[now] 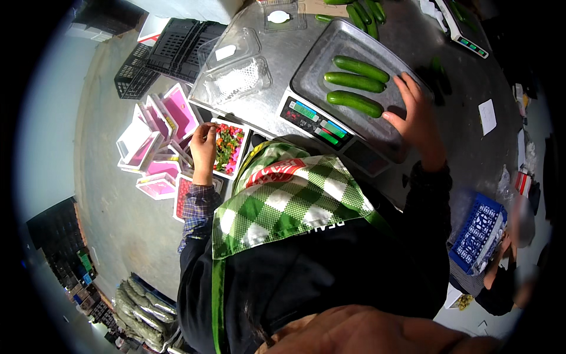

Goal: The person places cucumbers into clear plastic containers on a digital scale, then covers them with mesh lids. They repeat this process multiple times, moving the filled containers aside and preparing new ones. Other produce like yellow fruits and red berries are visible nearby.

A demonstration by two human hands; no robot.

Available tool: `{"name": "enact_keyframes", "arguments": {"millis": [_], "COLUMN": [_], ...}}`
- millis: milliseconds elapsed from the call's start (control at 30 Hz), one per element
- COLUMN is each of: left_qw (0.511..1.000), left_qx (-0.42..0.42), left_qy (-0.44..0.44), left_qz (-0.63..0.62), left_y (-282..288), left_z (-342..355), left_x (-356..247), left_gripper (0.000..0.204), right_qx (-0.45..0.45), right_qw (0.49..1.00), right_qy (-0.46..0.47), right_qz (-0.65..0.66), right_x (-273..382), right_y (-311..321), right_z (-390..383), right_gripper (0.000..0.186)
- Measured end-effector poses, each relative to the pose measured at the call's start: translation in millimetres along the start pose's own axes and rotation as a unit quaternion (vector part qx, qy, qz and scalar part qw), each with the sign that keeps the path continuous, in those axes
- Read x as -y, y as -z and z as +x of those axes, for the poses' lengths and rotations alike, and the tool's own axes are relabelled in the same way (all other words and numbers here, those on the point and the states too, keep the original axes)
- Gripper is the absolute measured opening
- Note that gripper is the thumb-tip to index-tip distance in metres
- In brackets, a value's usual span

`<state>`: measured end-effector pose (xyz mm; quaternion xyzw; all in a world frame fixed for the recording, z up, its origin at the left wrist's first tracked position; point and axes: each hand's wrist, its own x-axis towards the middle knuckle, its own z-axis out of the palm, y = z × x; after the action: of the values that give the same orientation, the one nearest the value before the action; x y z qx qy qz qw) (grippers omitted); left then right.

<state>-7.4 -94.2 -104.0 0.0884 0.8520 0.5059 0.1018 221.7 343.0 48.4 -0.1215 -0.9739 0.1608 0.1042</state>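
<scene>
Three cucumbers (355, 79) lie side by side in the metal pan (318, 56) of a digital scale with lit green displays (302, 109). My right hand (413, 118) is at the pan's right, fingers apart, thumb beside the end of the lowest cucumber. My left hand (202, 150) has its fingers curled together at the upper-left corner of a white tray (240, 125) filled with pink and orange flowers and greens (229, 150); what they grip is too small to make out. A green checked apron (277, 206) covers my front.
Clear clamshells (239, 76) and loose cucumbers (359, 17) share the steel table (283, 53) with a second scale (466, 38). Pink-lined white boxes (159, 177) and black crates (177, 53) are at left, bagged long produce (138, 310) lower left. A co-worker's arm (494, 268) reaches near a blue crate (474, 233).
</scene>
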Motion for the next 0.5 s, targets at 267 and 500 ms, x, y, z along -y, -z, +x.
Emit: {"name": "enact_keyframes", "arguments": {"millis": [267,500], "left_qw": [1.0,0.999], "left_qx": [0.011,0.022], "left_qy": [-0.006,0.015], "left_qz": [-0.004,0.02], "left_y": [-8,-11], "left_z": [3,4], "left_x": [-12,-29], "left_gripper": [0.018,0.016], "right_qx": [-0.001,-0.028], "right_qw": [0.996,0.996], "right_qy": [0.077,0.078], "right_qz": [0.046,0.019], "right_x": [13,27], "right_y": [-20,-20], "right_z": [13,16], "right_gripper": [0.07,0.043]}}
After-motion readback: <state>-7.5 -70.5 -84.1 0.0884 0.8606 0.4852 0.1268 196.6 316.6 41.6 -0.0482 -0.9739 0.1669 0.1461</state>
